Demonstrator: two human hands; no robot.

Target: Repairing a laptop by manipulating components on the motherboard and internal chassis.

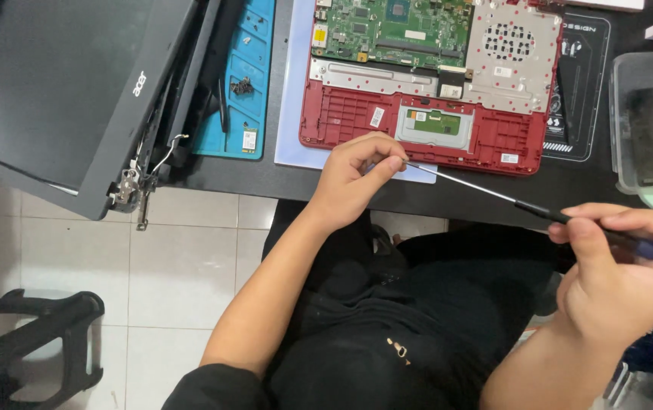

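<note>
My right hand (619,262) grips the dark handle of a long thin screwdriver (486,190) at the lower right. Its metal shaft runs up-left to my left hand (357,176), whose fingertips pinch at the tip, near the table's front edge. Whether a screw sits between the fingers is too small to tell. Just beyond lies an opened red laptop base (493,140), with its green circuit board (395,30) and silver metal plates exposed.
A detached black laptop lid (60,91) hangs over the table's left edge. Beside it lies a blue parts tray (246,83) with small screws. At the right stands a clear plastic container (649,121). A black stool (30,345) stands on the tiled floor.
</note>
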